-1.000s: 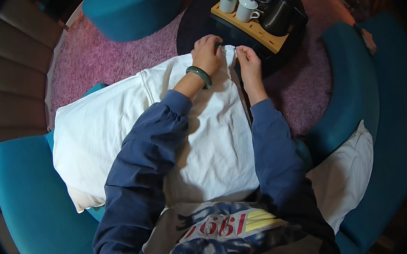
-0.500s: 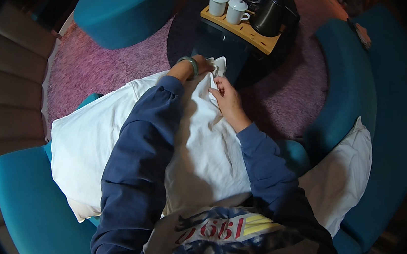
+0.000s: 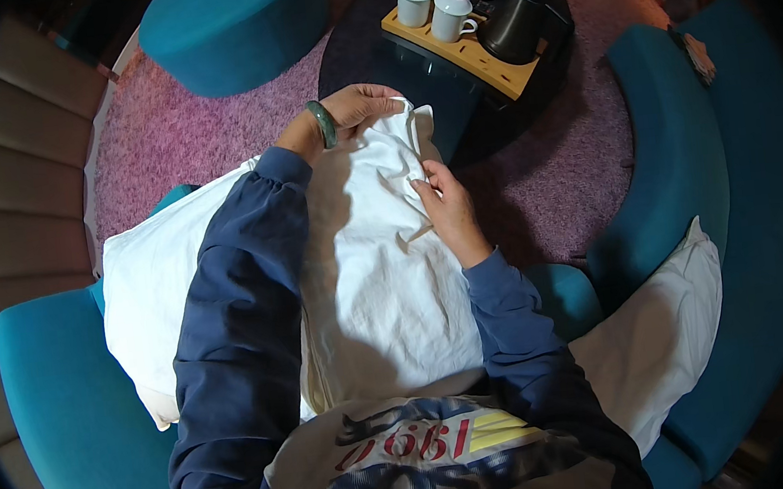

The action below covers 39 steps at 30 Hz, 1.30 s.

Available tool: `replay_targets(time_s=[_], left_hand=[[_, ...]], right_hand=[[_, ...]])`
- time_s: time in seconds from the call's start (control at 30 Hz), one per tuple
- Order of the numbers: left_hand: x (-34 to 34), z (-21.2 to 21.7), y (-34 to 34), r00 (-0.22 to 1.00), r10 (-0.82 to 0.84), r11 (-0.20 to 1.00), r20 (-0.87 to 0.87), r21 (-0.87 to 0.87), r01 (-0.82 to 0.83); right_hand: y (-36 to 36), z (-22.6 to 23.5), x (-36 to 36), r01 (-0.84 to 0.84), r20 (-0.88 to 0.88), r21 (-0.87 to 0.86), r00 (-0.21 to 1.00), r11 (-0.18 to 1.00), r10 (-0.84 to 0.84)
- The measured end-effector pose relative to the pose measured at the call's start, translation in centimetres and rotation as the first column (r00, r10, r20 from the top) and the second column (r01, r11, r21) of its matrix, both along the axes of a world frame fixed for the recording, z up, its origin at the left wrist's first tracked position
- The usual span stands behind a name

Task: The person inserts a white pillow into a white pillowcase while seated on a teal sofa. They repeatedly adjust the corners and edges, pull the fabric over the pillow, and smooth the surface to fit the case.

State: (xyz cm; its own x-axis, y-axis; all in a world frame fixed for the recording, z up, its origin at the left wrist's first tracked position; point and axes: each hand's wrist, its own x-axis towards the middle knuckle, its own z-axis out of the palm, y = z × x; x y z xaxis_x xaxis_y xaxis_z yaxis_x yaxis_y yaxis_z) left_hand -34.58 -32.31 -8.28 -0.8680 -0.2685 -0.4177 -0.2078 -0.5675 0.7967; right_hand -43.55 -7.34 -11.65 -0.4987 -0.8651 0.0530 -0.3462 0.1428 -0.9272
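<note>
A white pillow in a loose pillowcase (image 3: 385,274) lies lengthwise in front of my body, its far end toward the table. My left hand (image 3: 354,113), with a green bangle at the wrist, pinches the cloth at the far edge. Lower down, on the right side, my right hand (image 3: 447,202) is closed on a fold of the same cloth between thumb and fingers. Creases run between both hands. Under my left arm, a second white pillow (image 3: 161,278) rests on the teal seat.
A dark round table (image 3: 357,52) ahead carries a wooden tray (image 3: 407,33) with two lidded white cups (image 3: 452,18) and a dark kettle (image 3: 514,26). A teal ottoman (image 3: 236,32) stands far left. Another white pillow (image 3: 655,341) lies on the curved teal sofa (image 3: 677,148) at right.
My left hand has come up and left, now on top of the far edge of the cloth. My right hand has slid slightly down along the right side, still pinching.
</note>
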Motion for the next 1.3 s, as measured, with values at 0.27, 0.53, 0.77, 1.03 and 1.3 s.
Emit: replay_targets(time_s=[0.27, 0.53, 0.77, 1.03, 1.3], left_hand=[[-0.4, -0.4, -0.1, 0.988, -0.064, 0.989, -0.142, -0.141, 0.044], [0.3, -1.5, -0.8, 0.981, 0.000, 0.979, -0.196, -0.198, -0.039], [0.6, 1.3, 0.9, 0.992, -0.121, 0.914, 0.034, -0.387, 0.125], [-0.3, -0.2, -2.5, 0.971, 0.187, 0.872, -0.147, -0.432, -0.233], [-0.2, 4.8, -1.0, 0.965, 0.235, 0.909, -0.120, -0.326, -0.262]], right_hand=[[0.2, 0.4, 0.0, 0.002, -0.005, -0.005, 1.000, 1.000, -0.002], [0.2, 0.8, 0.4, 0.001, -0.004, 0.000, 1.000, 1.000, -0.001], [0.6, 0.9, 0.2, 0.014, 0.025, -0.030, 1.000, 0.999, -0.013], [0.3, -0.7, 1.0, 0.082, 0.000, -0.115, 0.997, 0.990, -0.082], [1.0, 0.5, 0.8, 0.069, 0.023, -0.121, 0.998, 0.990, -0.067]])
